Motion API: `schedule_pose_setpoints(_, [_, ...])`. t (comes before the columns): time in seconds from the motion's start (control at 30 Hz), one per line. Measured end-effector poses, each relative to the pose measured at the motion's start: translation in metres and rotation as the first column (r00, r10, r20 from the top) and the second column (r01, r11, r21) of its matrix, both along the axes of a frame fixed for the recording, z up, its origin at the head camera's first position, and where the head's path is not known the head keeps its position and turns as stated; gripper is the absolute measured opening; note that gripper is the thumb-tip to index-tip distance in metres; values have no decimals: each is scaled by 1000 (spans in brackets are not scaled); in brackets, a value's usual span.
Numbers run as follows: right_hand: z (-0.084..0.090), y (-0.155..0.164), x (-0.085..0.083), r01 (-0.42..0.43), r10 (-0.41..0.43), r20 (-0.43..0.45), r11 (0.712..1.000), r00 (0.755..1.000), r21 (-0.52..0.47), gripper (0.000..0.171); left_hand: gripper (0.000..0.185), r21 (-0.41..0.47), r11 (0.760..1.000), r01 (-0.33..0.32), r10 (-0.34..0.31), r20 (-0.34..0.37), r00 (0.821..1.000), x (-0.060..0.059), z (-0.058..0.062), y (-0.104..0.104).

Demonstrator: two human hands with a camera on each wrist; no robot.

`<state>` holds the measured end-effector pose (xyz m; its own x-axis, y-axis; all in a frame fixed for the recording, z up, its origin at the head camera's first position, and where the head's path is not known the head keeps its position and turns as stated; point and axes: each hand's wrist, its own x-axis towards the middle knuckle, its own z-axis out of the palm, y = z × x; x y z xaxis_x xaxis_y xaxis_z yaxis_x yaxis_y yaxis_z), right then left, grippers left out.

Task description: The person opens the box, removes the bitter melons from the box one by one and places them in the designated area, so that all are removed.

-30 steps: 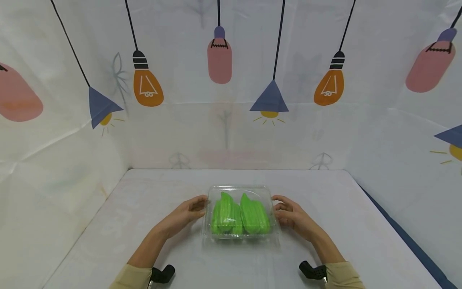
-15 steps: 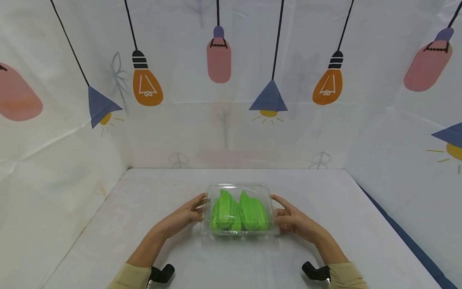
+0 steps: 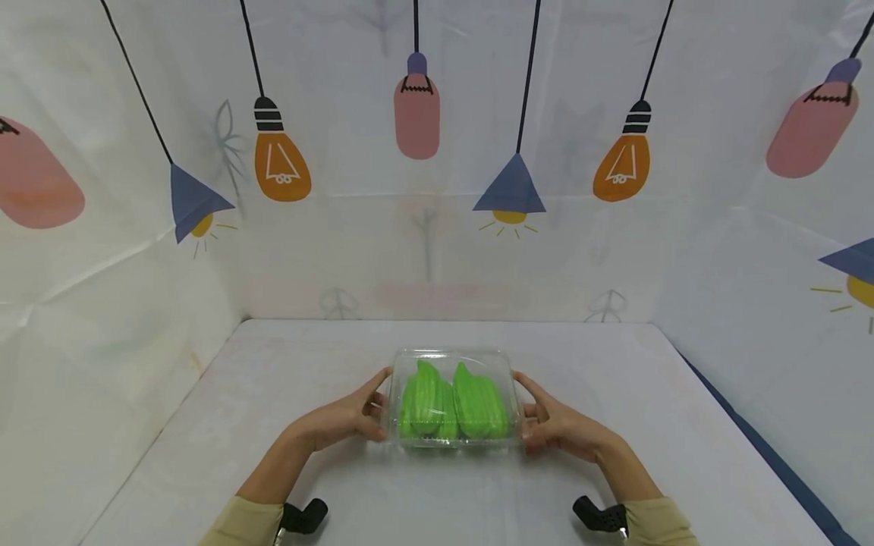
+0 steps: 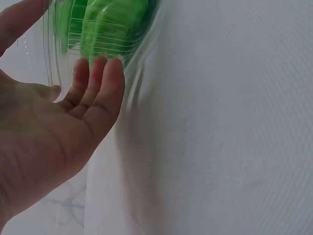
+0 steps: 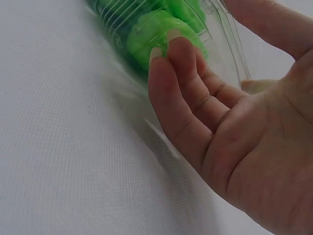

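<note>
In the lower middle of the head frame, a clear box (image 3: 452, 398) with two green vegetables (image 3: 451, 400) inside is sitting on the bench (image 3: 273, 425). The left hand (image 3: 344, 415) and the right hand (image 3: 556, 425) are gripping it from opposite sides, thumbs over the lid edge and fingers (image 5: 178, 85) curled under the rim, so the thin plastic is being supported evenly and is not tipping.

Both hands (image 3: 348, 418) grip the clear box (image 3: 452, 362).

Bright even light, blurred wrist views
</note>
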<state>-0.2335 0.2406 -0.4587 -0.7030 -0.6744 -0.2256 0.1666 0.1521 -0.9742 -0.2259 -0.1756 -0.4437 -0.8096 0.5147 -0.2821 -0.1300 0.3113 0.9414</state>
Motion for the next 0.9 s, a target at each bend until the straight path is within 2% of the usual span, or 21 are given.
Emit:
schedule_pose_setpoints(0.17, [0,-2,2,-28,29,-8,1000,1000,8,116,125,59,998,37,-40,49,998,0,-2,0])
schedule_pose_setpoints(0.4, [1,-6,3,-35,36,-20,996,999,79,119,131,52,997,49,-53,74,996,2,-3,-2])
schedule_pose_setpoints(0.53, [1,-7,4,-32,34,-24,996,999,87,119,132,60,996,63,-68,87,994,3,-5,-3])
schedule_pose_setpoints(0.7, [-1,-6,4,-20,21,-33,998,999,54,119,134,80,995,53,-60,83,995,3,-7,-3])
schedule_pose_setpoints(0.9, [-4,-7,3,13,-12,-35,1000,999,26,120,134,119,992,52,-58,48,997,1,-12,-2])
